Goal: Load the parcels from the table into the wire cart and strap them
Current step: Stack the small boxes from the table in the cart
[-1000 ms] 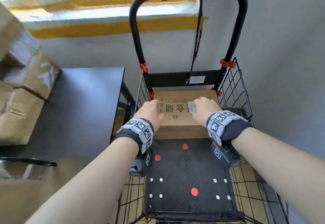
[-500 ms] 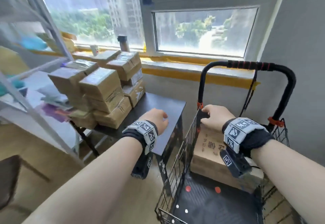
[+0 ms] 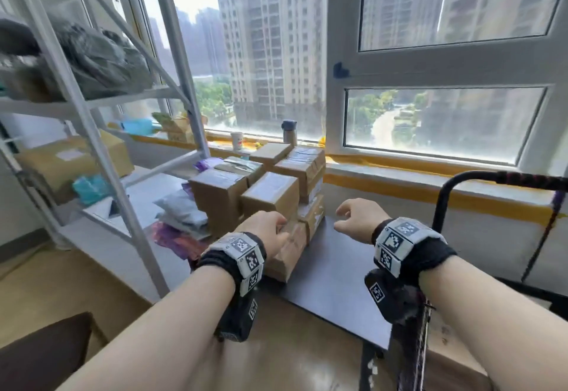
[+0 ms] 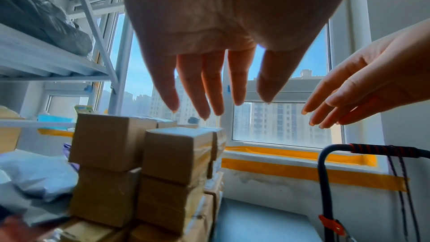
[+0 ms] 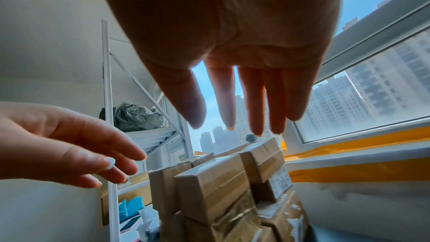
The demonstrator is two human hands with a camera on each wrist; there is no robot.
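Several brown cardboard parcels (image 3: 270,191) (image 4: 177,155) (image 5: 214,187) stand stacked on the left part of the dark table (image 3: 332,267). My left hand (image 3: 270,227) (image 4: 209,89) hovers at the near face of the stack, fingers straight and spread, holding nothing. My right hand (image 3: 353,218) (image 5: 244,98) is in the air to the right of the stack, over bare table, also empty with straight fingers. The wire cart's black handle (image 3: 498,177) (image 4: 372,149) rises at the right with a dark strap (image 3: 550,224) hanging from it. A parcel (image 3: 451,363) lies in the cart at the bottom right.
A white metal shelf rack (image 3: 92,132) with bags and boxes stands left of the table. A paper cup (image 3: 236,141) and a flask (image 3: 289,131) sit on the window sill behind the stack. A dark seat (image 3: 40,353) is at the bottom left.
Both hands let go of the parcel in the cart and swung left and up to the stack on the table. My view turned from the cart to the table.
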